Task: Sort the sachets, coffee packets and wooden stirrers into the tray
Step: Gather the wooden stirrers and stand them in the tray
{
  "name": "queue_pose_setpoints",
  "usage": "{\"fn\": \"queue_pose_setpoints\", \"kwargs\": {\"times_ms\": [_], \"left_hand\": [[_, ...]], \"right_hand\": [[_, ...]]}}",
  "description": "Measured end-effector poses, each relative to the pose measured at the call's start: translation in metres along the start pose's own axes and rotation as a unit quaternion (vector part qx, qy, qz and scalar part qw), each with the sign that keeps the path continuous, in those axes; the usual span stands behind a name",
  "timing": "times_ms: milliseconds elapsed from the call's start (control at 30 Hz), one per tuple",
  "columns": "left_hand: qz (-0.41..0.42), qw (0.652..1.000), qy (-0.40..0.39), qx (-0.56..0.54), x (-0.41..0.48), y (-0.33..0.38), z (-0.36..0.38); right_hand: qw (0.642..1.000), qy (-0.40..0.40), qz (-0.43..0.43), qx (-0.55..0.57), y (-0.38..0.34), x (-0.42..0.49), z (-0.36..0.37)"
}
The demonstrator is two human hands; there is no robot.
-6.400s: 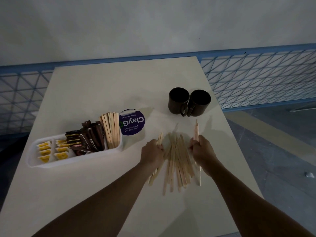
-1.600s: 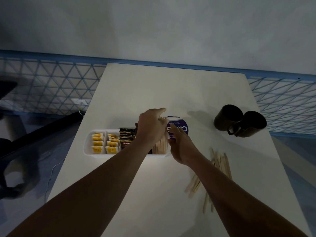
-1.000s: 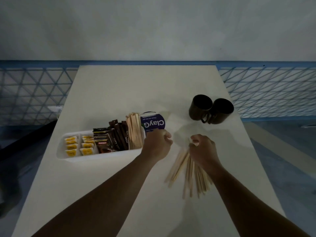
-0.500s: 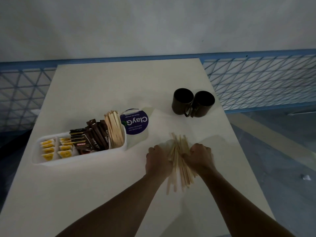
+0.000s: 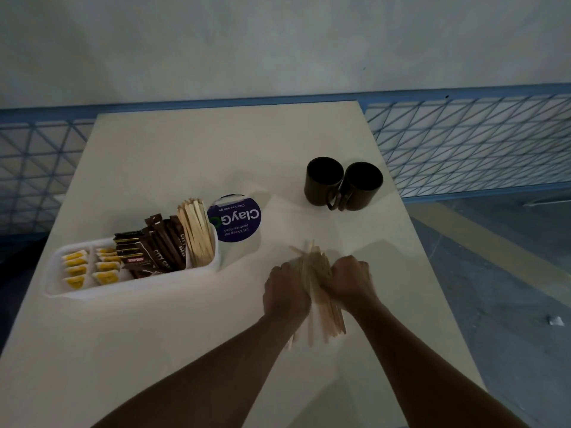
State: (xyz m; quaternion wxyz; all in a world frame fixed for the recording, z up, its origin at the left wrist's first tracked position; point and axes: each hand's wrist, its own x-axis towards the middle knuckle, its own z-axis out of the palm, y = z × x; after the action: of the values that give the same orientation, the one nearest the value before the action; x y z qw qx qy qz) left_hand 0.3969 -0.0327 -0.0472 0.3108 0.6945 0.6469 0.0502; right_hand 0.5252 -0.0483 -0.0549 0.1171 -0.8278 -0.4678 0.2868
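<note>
A bundle of loose wooden stirrers lies on the white table, squeezed between my left hand and my right hand. Both hands are curled around the bundle from either side. To the left stands the white tray. Its left compartments hold yellow sachets, the middle holds brown coffee packets, and the right end holds upright stirrers.
A round purple-lidded tub stands just right of the tray. Two dark mugs sit side by side at the far right of the table. A blue mesh railing runs behind and beside the table.
My hands left the tray and came back to the loose stirrers. They have pressed the scattered sticks together into one tight bundle between them.
</note>
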Motion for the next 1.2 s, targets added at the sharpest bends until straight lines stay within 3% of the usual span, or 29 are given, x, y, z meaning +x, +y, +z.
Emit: {"fn": "queue_pose_setpoints", "kwargs": {"times_ms": [433, 667, 1200], "left_hand": [[0.026, 0.997, -0.038, 0.056, 0.007, 0.011, -0.017], [-0.016, 0.994, -0.068, 0.082, 0.006, 0.012, -0.017], [-0.014, 0.989, -0.091, 0.112, 0.002, -0.001, -0.019]], "right_hand": [[0.997, -0.057, 0.018, 0.055, 0.003, 0.001, -0.012], [0.995, -0.077, 0.024, 0.053, 0.004, -0.002, -0.015], [0.993, -0.066, 0.066, 0.074, -0.002, -0.009, -0.018]]}}
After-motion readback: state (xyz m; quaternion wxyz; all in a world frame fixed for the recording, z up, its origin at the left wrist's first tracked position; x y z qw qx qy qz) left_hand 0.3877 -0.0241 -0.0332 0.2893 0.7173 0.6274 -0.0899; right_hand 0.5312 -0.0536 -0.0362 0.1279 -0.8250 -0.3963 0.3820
